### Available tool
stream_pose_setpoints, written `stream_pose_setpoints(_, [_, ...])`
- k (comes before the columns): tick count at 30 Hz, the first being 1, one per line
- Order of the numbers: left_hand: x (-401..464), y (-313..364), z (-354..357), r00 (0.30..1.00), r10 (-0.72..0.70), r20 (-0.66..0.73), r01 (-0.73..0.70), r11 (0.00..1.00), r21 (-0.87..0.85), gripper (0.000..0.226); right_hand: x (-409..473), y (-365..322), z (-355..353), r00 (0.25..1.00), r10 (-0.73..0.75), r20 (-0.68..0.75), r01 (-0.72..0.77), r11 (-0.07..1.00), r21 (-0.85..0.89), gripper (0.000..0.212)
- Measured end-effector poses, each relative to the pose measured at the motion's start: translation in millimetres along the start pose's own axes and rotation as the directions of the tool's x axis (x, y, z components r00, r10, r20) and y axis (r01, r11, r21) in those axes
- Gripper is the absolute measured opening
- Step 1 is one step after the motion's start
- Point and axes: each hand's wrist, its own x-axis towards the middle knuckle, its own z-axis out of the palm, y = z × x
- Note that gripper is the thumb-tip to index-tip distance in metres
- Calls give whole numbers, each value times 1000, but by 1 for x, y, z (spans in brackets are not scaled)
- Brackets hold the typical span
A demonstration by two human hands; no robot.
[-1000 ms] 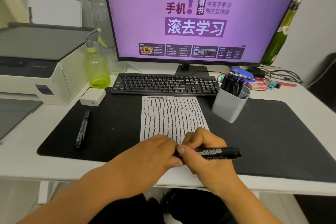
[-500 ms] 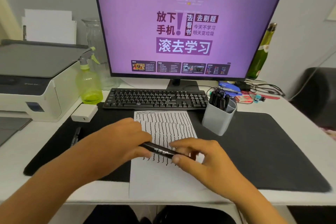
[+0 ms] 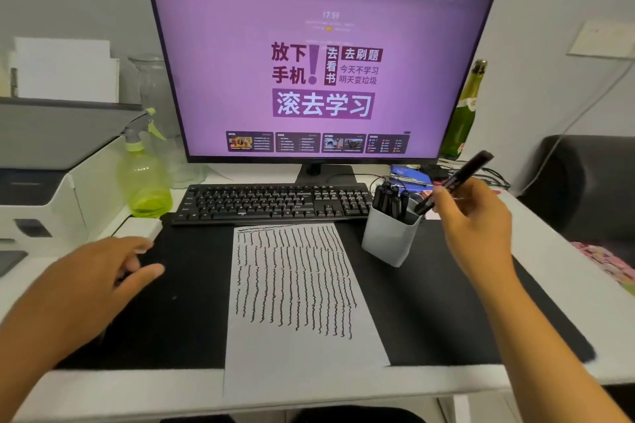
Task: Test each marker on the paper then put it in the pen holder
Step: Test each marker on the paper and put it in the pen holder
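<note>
My right hand (image 3: pixel 472 216) grips a black marker (image 3: pixel 458 182), tilted, with its lower tip just above the right rim of the grey pen holder (image 3: pixel 388 240). Several black markers (image 3: pixel 390 199) stand inside the holder. The white paper (image 3: pixel 299 302), covered with rows of wavy black lines, lies on the black desk mat (image 3: pixel 446 302). My left hand (image 3: pixel 103 271) hovers over the mat's left side with fingers apart and nothing in it. It hides the spot where a loose marker lay.
A black keyboard (image 3: pixel 271 203) and monitor (image 3: pixel 319 65) stand behind the paper. At the left are a green spray bottle (image 3: pixel 144 175), a printer (image 3: pixel 37 165) and a small white block (image 3: pixel 144 227). A green glass bottle (image 3: pixel 464 113) and cables sit at the back right.
The hands have parted. My right hand carried the capped marker up and right to the pen holder; my left hand moved left over the mat. The camera tilted upward.
</note>
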Motion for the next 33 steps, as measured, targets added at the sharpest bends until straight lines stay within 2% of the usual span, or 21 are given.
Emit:
stream_pose_setpoints(3, [5, -53, 37, 990, -138, 44, 130, 980, 153, 70, 13, 6, 11, 999, 33, 37, -31, 998, -47, 19])
stream_pose_setpoints(7, [-4, -49, 50, 973, -229, 22, 211, 929, 305, 76, 21, 14, 26, 984, 91, 153, -60, 979, -194, 35])
stream_pose_setpoints(11, [-10, -33, 53, 955, -295, -11, 288, 921, 264, 67, 20, 24, 35, 967, 132, 217, -55, 943, -330, 21])
stream_pose_setpoints(13, [-10, -28, 52, 944, -329, -13, 323, 918, 228, 66, 18, 29, 37, 969, 139, 206, -56, 929, -367, 24])
stream_pose_setpoints(16, [-7, -22, 49, 924, -382, -2, 375, 906, 196, 60, 14, 32, 39, 979, 80, 187, 2, 916, -401, 26])
stream_pose_setpoints(18, [-6, -15, 44, 916, -402, -7, 397, 901, 173, 46, 11, 31, 40, 985, 50, 162, 22, 909, -416, 21])
stream_pose_setpoints(20, [-5, -8, 39, 902, -431, -12, 429, 894, 129, 29, 12, 32, 39, 986, 67, 154, 6, 902, -431, 30])
stream_pose_setpoints(22, [-7, -3, 34, 887, -461, -7, 461, 887, 37, 25, 10, 30, 36, 990, 80, 116, -29, 921, -388, 31])
stream_pose_setpoints(25, [-11, 19, 26, 890, -455, 28, 449, 865, -222, 48, -11, 17, 30, 994, 36, -102, -54, 982, -178, 26])
stream_pose_setpoints(27, [-16, 44, 21, 913, -401, 75, 393, 815, -427, 58, -40, 1, 33, 991, -26, -130, 21, 999, -43, 19])
stream_pose_setpoints(29, [-20, 74, 18, 930, -339, 143, 349, 691, -633, 61, -73, -15, 40, 997, -77, 24, 76, 996, 56, 17])
stream_pose_setpoints(30, [-24, 89, 16, 936, -300, 183, 332, 583, -741, 62, -91, -24, 47, 983, -86, 160, 68, 991, 118, 17])
stream_pose_setpoints(31, [-28, 104, 16, 944, -247, 219, 313, 455, -834, 64, -107, -32, 52, 942, -88, 325, 28, 982, 186, 18])
stream_pose_setpoints(32, [-31, 120, 15, 954, -187, 236, 288, 341, -895, 66, -122, -40, 57, 863, -85, 498, -43, 970, 240, 24])
stream_pose_setpoints(33, [-35, 133, 15, 965, -130, 229, 257, 271, -928, 67, -135, -46, 64, 758, -79, 648, -129, 955, 268, 34])
